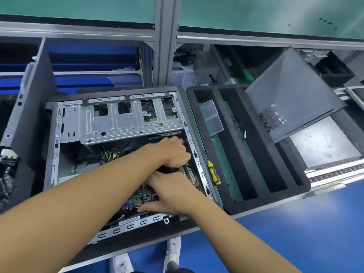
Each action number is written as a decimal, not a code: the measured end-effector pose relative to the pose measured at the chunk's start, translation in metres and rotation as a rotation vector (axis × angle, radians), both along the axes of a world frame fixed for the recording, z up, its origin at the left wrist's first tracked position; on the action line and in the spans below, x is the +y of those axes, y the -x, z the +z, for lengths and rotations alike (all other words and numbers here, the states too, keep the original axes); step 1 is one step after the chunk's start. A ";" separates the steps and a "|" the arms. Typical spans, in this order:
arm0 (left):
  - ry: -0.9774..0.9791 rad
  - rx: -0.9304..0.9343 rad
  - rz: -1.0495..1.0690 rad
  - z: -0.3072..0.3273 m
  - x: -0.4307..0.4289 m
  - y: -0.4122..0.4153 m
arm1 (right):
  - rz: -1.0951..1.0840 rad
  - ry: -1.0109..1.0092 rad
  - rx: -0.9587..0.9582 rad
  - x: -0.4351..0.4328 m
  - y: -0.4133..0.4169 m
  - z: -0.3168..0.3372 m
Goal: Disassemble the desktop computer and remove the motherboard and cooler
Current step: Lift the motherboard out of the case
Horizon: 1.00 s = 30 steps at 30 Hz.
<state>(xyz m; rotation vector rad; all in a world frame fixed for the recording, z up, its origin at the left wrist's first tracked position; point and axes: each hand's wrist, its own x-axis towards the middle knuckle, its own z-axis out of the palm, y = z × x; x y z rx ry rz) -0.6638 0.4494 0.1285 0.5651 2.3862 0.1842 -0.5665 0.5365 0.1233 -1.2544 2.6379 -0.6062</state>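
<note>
I judge that the step in hand is freeing the motherboard (136,200) from the open computer case (56,134), which lies on its side on the desk. The board sits low in the case, in the corner nearest to me, below the metal drive cage (118,123); I see its green surface, the rear ports and some white slots (190,174) by the right wall.

My left hand (173,152) reaches across into the far right of the case, with the fingers curled downward over something dark. I cannot tell if it grips a part or only presses there. My right hand (167,196) lies spread wide on the board, the thumb stretched along the port block, and it holds nothing that I can see. The cooler itself I cannot make out (it is probably under the two hands).

A bundle of cables (110,154) lies in the middle of the case, near the board. The yellow and black screwdriver (213,173) lies untouched just beside the case, on the rim of the black foam tray (295,184), so I suppose the screws are out.

The next move calls for a check that no cable is plugged in, then a small slide of the board away from the port opening and a lift by its edges, tilted, so it clears the drive cage and the case rim.
</note>
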 end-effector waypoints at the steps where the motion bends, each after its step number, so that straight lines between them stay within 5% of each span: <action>1: -0.027 -0.013 0.028 0.001 -0.003 0.000 | -0.002 0.005 0.009 0.000 0.000 0.000; 10: 0.082 0.098 0.215 0.019 -0.041 -0.033 | 0.019 -0.121 -0.033 -0.002 0.004 0.001; 19: -0.193 0.151 0.498 0.024 -0.109 -0.039 | -0.013 -0.062 -0.082 0.000 0.001 0.010; 30: -0.257 0.098 0.479 0.010 -0.142 -0.058 | -0.019 -0.118 -0.001 -0.002 -0.001 0.008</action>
